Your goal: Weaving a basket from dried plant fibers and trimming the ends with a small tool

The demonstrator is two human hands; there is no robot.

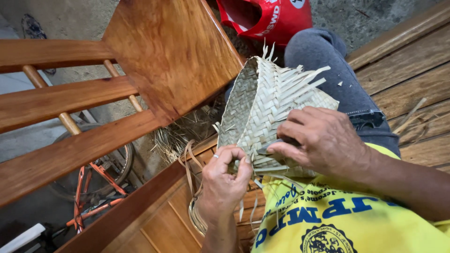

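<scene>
The left hand (225, 175), low in the frame's centre, pinches the lower edge of a woven palm-leaf basket (262, 107) between thumb and fingers. The right hand (323, 140), right of centre, is closed over the basket's lower right side, pressing a strip. The basket lies on the person's lap, its long axis running from lower centre up toward the top, loose strip ends (300, 77) pointing upper right. A red bag (267, 18) with white lettering sits at top centre.
</scene>
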